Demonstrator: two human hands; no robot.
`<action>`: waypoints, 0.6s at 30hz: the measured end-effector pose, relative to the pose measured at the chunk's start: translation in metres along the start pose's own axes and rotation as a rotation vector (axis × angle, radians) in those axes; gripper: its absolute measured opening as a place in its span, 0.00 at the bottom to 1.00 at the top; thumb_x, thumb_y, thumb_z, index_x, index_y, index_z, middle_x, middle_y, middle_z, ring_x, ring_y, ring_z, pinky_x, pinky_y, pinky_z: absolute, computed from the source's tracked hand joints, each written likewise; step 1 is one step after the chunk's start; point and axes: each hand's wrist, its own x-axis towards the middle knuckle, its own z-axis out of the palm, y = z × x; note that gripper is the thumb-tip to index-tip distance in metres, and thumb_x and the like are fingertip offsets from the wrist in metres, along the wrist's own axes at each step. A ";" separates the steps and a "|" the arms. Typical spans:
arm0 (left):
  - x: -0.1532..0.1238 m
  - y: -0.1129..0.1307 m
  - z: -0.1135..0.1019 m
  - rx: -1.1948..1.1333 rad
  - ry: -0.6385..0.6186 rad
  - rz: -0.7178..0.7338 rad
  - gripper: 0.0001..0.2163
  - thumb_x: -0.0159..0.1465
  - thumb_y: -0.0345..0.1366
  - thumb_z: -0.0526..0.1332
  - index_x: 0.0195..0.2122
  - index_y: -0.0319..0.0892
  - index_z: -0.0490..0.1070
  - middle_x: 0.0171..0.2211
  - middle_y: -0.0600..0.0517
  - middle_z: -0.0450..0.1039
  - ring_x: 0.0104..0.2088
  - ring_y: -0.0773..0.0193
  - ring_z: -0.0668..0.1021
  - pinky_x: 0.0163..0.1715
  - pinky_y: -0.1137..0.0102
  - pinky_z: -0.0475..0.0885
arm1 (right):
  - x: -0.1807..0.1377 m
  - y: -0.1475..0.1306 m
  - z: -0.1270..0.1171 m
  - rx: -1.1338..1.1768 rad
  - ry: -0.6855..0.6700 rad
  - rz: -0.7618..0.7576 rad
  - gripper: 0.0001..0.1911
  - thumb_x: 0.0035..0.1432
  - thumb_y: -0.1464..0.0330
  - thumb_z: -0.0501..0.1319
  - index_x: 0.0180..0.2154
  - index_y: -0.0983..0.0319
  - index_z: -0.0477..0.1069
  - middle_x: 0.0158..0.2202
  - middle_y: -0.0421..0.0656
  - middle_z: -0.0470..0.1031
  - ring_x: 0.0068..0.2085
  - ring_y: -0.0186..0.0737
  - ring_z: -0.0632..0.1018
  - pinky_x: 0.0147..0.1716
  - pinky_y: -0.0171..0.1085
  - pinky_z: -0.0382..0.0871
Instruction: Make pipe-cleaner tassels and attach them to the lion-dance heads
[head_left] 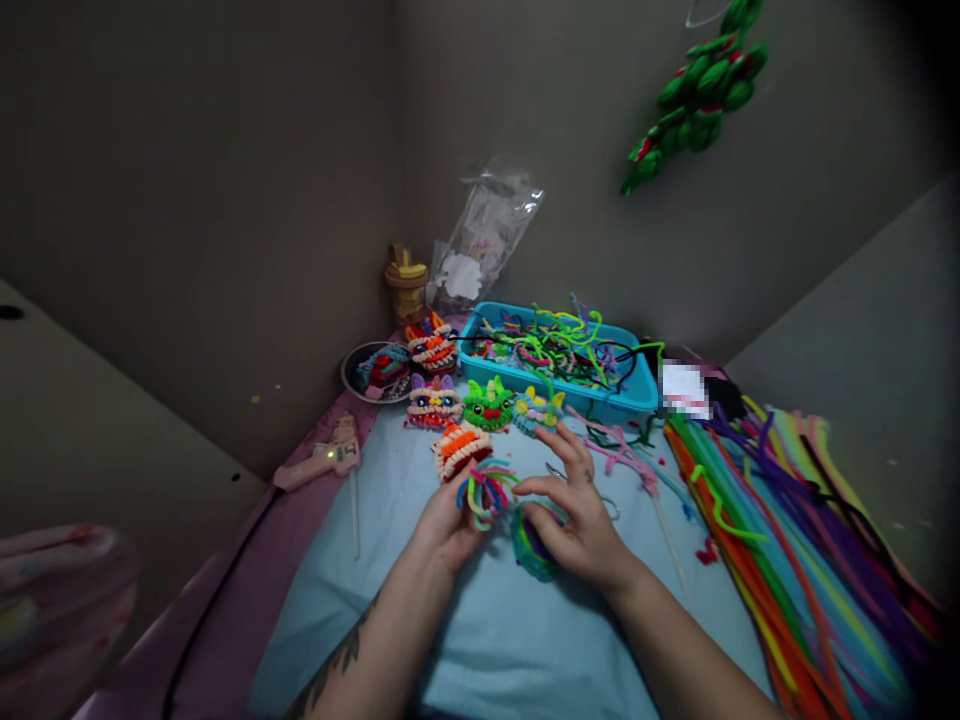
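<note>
My left hand (448, 525) is closed around a bundle of looped multicoloured pipe cleaners (486, 490), held just above the light blue cloth (420, 600). My right hand (574, 515) rests beside it with the fingers partly spread, its thumb and forefinger touching the loops. Under its palm lies a green and blue coiled pipe cleaner piece (529, 545). Just beyond the hands sits an orange and white pipe cleaner figure (459, 446).
Several finished pipe cleaner heads (489, 404) stand in a row further back. Behind them are a blue tray (626, 392) of scraps, a round tin (379, 370) and a plastic bag (487, 235). A pink glue gun (319, 462) lies left. Long pipe cleaners (787, 540) are piled right.
</note>
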 end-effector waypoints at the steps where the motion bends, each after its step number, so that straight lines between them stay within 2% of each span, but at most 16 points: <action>1: -0.001 0.000 0.001 0.004 0.001 -0.008 0.09 0.67 0.30 0.53 0.39 0.37 0.73 0.23 0.52 0.75 0.17 0.69 0.75 0.18 0.77 0.69 | 0.001 0.001 0.000 -0.007 -0.015 -0.007 0.10 0.54 0.75 0.58 0.35 0.58 0.76 0.65 0.43 0.52 0.66 0.59 0.50 0.59 0.63 0.51; 5: -0.001 0.000 0.002 0.017 -0.004 -0.029 0.11 0.68 0.32 0.52 0.35 0.35 0.73 0.22 0.50 0.75 0.16 0.69 0.75 0.16 0.77 0.68 | 0.003 0.004 0.003 -0.049 -0.015 -0.046 0.09 0.55 0.74 0.60 0.34 0.56 0.77 0.67 0.39 0.49 0.67 0.58 0.48 0.60 0.61 0.52; 9: 0.003 -0.003 0.000 0.012 -0.014 -0.002 0.11 0.68 0.31 0.51 0.35 0.36 0.72 0.22 0.51 0.75 0.18 0.69 0.76 0.20 0.76 0.71 | 0.004 0.004 0.007 -0.065 -0.030 -0.072 0.09 0.56 0.75 0.60 0.34 0.57 0.76 0.67 0.38 0.46 0.67 0.58 0.46 0.60 0.61 0.53; 14: 0.011 -0.010 -0.007 0.033 -0.043 0.045 0.09 0.67 0.30 0.53 0.38 0.34 0.72 0.23 0.49 0.76 0.20 0.66 0.77 0.21 0.75 0.72 | 0.002 0.000 0.014 -0.111 -0.005 -0.025 0.08 0.55 0.76 0.57 0.32 0.60 0.72 0.64 0.44 0.54 0.66 0.57 0.49 0.59 0.61 0.54; 18: 0.011 -0.009 -0.007 0.009 -0.046 0.053 0.08 0.66 0.30 0.55 0.41 0.34 0.72 0.25 0.49 0.76 0.20 0.67 0.77 0.22 0.75 0.72 | 0.001 -0.002 0.014 -0.096 0.052 -0.023 0.08 0.55 0.75 0.57 0.32 0.59 0.73 0.62 0.44 0.57 0.65 0.57 0.52 0.60 0.59 0.55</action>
